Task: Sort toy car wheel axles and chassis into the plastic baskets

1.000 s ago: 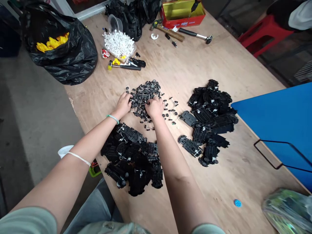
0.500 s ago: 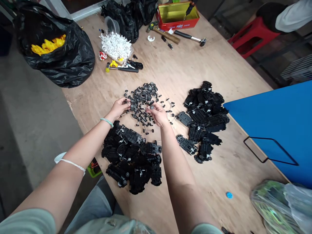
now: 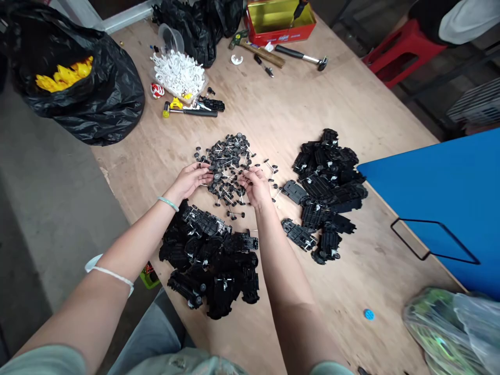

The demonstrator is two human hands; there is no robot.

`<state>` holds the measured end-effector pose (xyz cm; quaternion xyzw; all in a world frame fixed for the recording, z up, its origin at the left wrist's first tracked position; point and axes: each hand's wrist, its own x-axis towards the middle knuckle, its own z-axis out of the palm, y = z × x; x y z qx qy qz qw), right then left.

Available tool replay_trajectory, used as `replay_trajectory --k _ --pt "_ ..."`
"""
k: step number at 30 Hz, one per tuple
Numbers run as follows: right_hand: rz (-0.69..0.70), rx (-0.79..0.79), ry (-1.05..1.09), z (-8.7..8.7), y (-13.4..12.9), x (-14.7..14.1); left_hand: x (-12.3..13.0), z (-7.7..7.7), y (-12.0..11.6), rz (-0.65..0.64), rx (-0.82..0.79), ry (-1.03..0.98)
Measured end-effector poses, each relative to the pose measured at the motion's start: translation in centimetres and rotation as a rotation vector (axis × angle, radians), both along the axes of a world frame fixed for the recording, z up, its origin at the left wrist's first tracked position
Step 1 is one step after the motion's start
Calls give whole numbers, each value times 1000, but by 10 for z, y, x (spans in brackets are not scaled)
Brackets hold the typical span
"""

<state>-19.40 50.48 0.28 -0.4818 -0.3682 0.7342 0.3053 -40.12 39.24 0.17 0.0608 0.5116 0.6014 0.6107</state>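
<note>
Plywood table (image 3: 312, 114): both hands' fingers pinch wheel axles (image 3: 226, 156) from the pile.

Left hand (image 3: 192, 178), right hand (image 3: 255, 185) (palms up), fingers curled

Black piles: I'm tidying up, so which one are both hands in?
The middle pile of small wheels on axles, touched by left hand and right hand; the other two piles hold larger flat car bases.

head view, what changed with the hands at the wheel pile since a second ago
Both hands lifted off the pile of wheel axles and turned palm up. The left hand and right hand now hold a few axles in their fingers. The two heaps of black chassis parts and the wooden table look unchanged.
</note>
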Motion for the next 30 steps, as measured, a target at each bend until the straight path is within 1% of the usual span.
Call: replay_trajectory --k 2,4,6,8,10,12,13,15,17,20,22,24,26,27,29,30 --pt "15 84 -128 -2 6 -5 2 0 5 23 -29 147" --pt "79 179 -234 -1 15 -10 3 1 12 58 -38 184" --pt "172 258 -290 3 22 -14 2 3 16 83 -18 95" --pt "291 323 -303 9 25 -16 2 5 18 89 9 -20" --pt "418 399 -306 15 20 -19 2 7 18 80 33 -98" --pt "510 506 -330 18 10 -22 5 8 17 72 56 -135" --pt "528 564 -355 17 5 -24 7 8 17 73 63 -142" --pt "501 641 -406 13 -5 -26 12 7 18 79 61 -145" --pt "440 620 -401 8 -11 -26 15 4 19 85 32 -131" --pt "387 524 -326 5 -14 -18 17 -4 20 92 -6 -55" --pt "424 535 -356 9 -13 -9 17 -11 17 84 -1 44" --pt "500 576 -512 16 -8 -3 15 -15 14 39 18 242" --pt "546 606 -729 24 3 -3 14 -17 14 -32 38 585" --pt "542 623 -828 27 11 -7 13 -17 17 -66 53 784" --pt "500 689 -956 31 31 -22 13 -17 30 -124 96 1128" --pt "487 736 -983 31 41 -32 13 -17 39 -158 122 1244"
